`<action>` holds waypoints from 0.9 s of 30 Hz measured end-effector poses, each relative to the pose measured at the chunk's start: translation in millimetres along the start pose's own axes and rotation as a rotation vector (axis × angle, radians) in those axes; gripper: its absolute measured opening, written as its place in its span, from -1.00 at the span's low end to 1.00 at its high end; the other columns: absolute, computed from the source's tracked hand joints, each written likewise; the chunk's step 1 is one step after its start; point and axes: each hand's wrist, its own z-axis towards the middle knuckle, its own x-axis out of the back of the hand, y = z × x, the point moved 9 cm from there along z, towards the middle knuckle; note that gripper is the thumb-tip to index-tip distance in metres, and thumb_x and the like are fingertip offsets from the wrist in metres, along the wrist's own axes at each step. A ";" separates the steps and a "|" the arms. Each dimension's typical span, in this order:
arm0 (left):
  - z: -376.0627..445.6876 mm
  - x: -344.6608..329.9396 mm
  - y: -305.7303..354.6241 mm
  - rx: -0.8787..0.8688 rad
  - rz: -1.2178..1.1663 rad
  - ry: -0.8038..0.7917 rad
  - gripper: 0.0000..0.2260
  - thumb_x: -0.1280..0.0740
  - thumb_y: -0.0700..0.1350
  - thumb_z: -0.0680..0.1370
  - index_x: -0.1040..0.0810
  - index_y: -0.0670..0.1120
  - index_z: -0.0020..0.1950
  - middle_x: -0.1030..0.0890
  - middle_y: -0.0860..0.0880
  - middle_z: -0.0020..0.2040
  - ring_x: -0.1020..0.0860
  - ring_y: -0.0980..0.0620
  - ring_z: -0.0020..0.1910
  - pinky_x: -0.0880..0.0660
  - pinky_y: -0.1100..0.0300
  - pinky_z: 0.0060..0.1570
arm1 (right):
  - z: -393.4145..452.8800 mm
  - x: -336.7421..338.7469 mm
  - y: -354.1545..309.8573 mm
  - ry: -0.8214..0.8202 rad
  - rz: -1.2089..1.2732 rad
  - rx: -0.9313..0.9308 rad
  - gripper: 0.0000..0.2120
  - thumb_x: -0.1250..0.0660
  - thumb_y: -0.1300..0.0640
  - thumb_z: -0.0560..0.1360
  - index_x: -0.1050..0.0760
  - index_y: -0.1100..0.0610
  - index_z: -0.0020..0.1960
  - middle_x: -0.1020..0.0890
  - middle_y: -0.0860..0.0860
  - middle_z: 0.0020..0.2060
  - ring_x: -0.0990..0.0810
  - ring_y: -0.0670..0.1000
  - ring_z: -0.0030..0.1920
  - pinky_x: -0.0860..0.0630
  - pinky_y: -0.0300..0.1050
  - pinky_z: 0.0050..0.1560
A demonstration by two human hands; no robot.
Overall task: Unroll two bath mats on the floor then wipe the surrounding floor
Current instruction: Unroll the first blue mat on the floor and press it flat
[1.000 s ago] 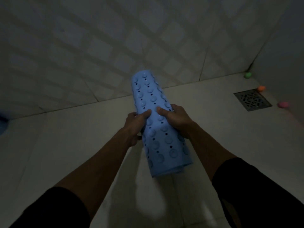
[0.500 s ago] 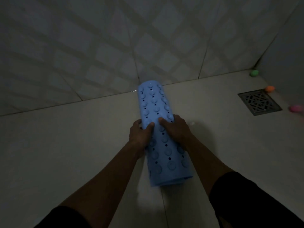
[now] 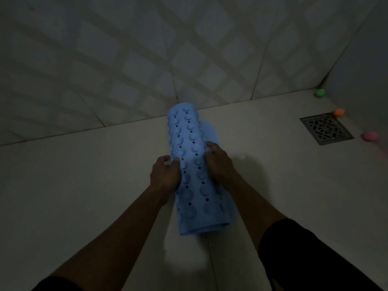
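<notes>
A light blue rubber bath mat [image 3: 194, 164], rolled into a tube with round bumps and small holes, lies lengthwise in front of me just above or on the pale floor [image 3: 84, 185]. My left hand [image 3: 164, 175] grips its left side at mid-length. My right hand [image 3: 218, 160] grips its right side, where a loose edge of the mat has lifted away from the roll. No second mat is in view.
A tiled wall [image 3: 147, 59] meets the floor just beyond the mat's far end. A metal floor drain [image 3: 326, 129] sits at the right, with a green ball [image 3: 319, 92], an orange ball [image 3: 339, 112] and a pink ball [image 3: 370, 136] around it near the corner.
The rolled mat has come down and nearer to the floor, its far end now close to the wall. A loose edge has begun to peel off on the right.
</notes>
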 end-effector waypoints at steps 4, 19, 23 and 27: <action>-11.0 14.7 -8.4 0.054 -0.027 -0.082 -0.14 -0.40 0.39 0.30 -0.37 -0.03 0.48 -0.54 -0.13 0.31 -0.58 -0.13 0.18 -0.57 -0.15 0.16 | -3.2 -8.7 -1.5 -0.021 -0.077 -0.066 -0.43 -0.24 -0.06 0.61 -0.20 0.15 0.52 -0.37 0.14 0.44 -0.42 0.15 0.37 -0.34 -0.13 0.16; -39.5 40.9 -41.0 0.094 -0.267 -0.290 -0.70 -0.32 0.00 0.62 -0.50 -0.05 0.32 -0.66 -0.09 0.12 -0.67 -0.07 -0.01 -0.64 0.08 -0.20 | -20.7 -69.4 -20.6 -0.040 -0.175 0.030 -0.47 -0.25 0.00 0.58 -0.22 -0.06 0.52 -0.36 0.18 0.42 -0.48 0.17 0.28 -0.43 -0.01 0.26; -44.0 50.4 -46.6 0.071 -0.248 -0.234 -0.85 -0.30 -0.03 0.64 -0.50 0.00 0.19 -0.64 -0.12 0.11 -0.65 -0.12 0.01 -0.65 -0.06 -0.06 | -29.9 -74.8 -28.0 -0.026 -0.205 0.049 -0.47 -0.27 -0.01 0.59 -0.22 -0.06 0.52 -0.38 0.20 0.40 -0.48 0.19 0.28 -0.44 0.02 0.27; -48.9 71.3 -48.1 0.006 -0.159 -0.070 -0.62 -0.29 0.06 0.62 -0.42 -0.06 0.40 -0.58 -0.13 0.22 -0.60 -0.17 0.12 -0.59 -0.20 0.09 | -45.0 -83.4 -38.3 -0.011 -0.089 0.013 -0.49 -0.21 0.00 0.62 -0.19 -0.03 0.54 -0.39 0.09 0.44 -0.42 0.15 0.37 -0.35 -0.06 0.31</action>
